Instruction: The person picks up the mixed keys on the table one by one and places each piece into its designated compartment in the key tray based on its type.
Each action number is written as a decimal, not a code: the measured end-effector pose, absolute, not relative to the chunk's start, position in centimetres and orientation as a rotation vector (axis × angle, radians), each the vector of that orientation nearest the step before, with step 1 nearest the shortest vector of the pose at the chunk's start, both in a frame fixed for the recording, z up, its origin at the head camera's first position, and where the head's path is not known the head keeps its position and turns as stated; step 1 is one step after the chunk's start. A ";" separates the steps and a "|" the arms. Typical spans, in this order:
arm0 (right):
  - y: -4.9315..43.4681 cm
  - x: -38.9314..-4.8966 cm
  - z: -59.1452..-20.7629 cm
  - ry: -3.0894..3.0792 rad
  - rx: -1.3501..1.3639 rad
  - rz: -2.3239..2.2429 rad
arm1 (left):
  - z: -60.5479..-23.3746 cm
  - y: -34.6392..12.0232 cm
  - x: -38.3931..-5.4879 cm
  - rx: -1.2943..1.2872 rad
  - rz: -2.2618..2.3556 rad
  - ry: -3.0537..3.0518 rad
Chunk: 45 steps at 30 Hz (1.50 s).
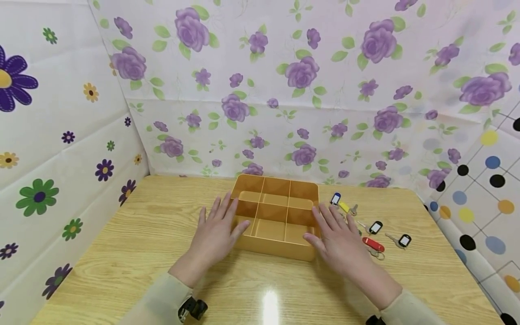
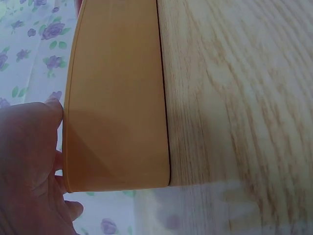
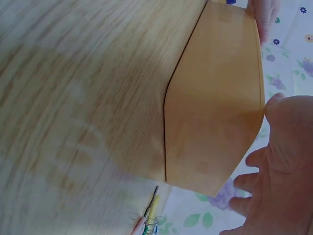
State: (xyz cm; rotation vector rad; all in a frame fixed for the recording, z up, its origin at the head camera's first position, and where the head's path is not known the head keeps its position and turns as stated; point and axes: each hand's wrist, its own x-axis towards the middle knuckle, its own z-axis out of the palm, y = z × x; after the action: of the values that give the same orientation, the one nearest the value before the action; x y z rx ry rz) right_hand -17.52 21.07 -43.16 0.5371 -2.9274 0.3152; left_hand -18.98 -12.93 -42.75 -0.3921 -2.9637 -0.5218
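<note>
An orange-tan plastic organizer box with several compartments stands upright on the table, its visible compartments bare. My left hand lies at its left side, fingers straight and spread, thumb reaching to the near rim. On the opposite side my right hand is spread too, with its fingertips at the right rim. Both wrist views show the box's outer wall close up, with the left thumb and the right thumb touching its upper edge. Neither hand curls round it.
Right of the box lie keys with tags: a blue tag, a yellow tag, a red tag and two black tags, one nearer. My right hand partly covers some. Floral cloth hangs behind the wooden table.
</note>
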 end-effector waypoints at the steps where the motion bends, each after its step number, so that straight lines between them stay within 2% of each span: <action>1: 21.0 -17.6 -43.1 -2.932 0.537 0.323 | -42.8 -13.0 -19.0 -0.393 -0.526 -2.963; 17: 21.1 -18.1 -43.1 -2.962 0.565 0.364 | -43.5 -13.0 -18.8 -0.396 -0.583 -2.996; 45: 22.5 -21.7 -43.3 -3.005 0.704 0.526 | -43.6 -12.4 -18.4 -0.402 -0.581 -2.965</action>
State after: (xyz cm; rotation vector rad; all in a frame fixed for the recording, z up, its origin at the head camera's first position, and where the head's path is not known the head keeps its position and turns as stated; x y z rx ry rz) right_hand -21.66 22.51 -43.33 0.7045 -3.0047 0.5261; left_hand -18.40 -12.43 -43.64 -0.4022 -2.9653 -0.5810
